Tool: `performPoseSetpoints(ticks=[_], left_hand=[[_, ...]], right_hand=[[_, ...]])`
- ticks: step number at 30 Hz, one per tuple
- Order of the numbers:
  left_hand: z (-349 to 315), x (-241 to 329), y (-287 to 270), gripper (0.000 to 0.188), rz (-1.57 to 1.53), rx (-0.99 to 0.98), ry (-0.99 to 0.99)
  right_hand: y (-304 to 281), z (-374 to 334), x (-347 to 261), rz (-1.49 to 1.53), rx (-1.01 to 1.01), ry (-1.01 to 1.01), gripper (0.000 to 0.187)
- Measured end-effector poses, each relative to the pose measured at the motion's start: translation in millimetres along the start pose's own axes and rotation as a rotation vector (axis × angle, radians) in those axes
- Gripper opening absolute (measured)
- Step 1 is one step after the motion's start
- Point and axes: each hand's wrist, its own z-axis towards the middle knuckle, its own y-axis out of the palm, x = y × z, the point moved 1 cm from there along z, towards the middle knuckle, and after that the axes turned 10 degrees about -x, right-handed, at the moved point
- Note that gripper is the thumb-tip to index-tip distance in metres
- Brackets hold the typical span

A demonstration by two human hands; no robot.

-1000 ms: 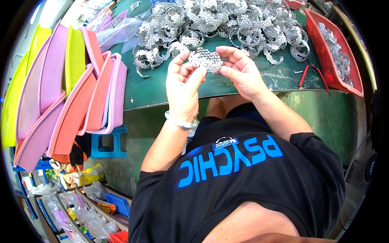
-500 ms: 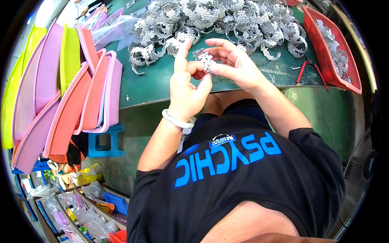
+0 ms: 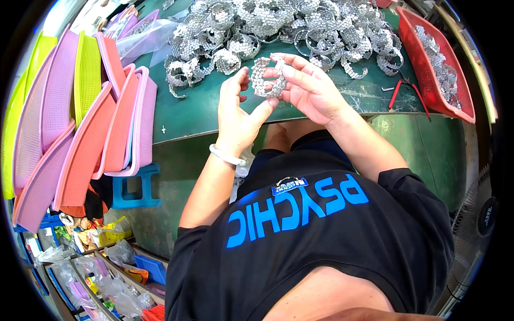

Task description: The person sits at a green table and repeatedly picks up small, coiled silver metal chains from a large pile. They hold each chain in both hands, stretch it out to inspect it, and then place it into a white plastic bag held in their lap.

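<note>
Above the near edge of the green table, my right hand (image 3: pixel 310 88) pinches a curled silver band (image 3: pixel 258 80) of small linked pieces between thumb and fingers. It bends round like a cuff, with its gap upward. To its left is my left hand (image 3: pixel 238 101), fingers and thumb apart; the thumb tip is at the band's lower edge. A pale bangle (image 3: pixel 227 155) circles my left wrist. Just beyond both hands lies a large heap of similar curled silver bands (image 3: pixel 241 45).
A red basket (image 3: pixel 466 109) with silver pieces stands at the right, beside red-handled pliers (image 3: pixel 395 96). Nested pink, purple and lime baskets (image 3: pixel 88 155) crowd the left, above a blue stool (image 3: pixel 152 202). A small silver cross-shaped piece (image 3: pixel 164 129) lies on the green table (image 3: pixel 198 115).
The silver band has turned and now shows its open curl. My left fingers have come off it and the raised index finger has bent down. My right hand still holds the band.
</note>
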Motion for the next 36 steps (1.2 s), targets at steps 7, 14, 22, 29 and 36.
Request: performPoseSetpoints(ticks=[7, 14, 22, 29, 36], left_hand=[[2.1, -5.1, 3.8, 0.053, -0.139, 0.03, 0.031], [2.9, 0.5, 4.9, 0.046, -0.147, 0.111, 0.055], [2.3, 10.8, 4.1, 0.05, -0.059, 0.237, 0.093], [0.8, 26.3, 3.9, 0.053, 0.073, 0.287, 0.157], [1.3, 29.2, 1.8, 0.052, 0.289, 0.329, 0.408]], right_hand=[[3.4, 2.0, -1.6, 0.094, 0.017, 0.074, 0.032], [0.9, 1.0, 1.4, 0.113, 0.026, 0.117, 0.043], [4.1, 1.4, 2.3, 0.133, 0.049, 0.153, 0.032], [4.2, 0.3, 3.4, 0.134, 0.051, 0.189, 0.034], [0.6, -2.0, 6.5, 0.122, 0.015, 0.135, 0.031]])
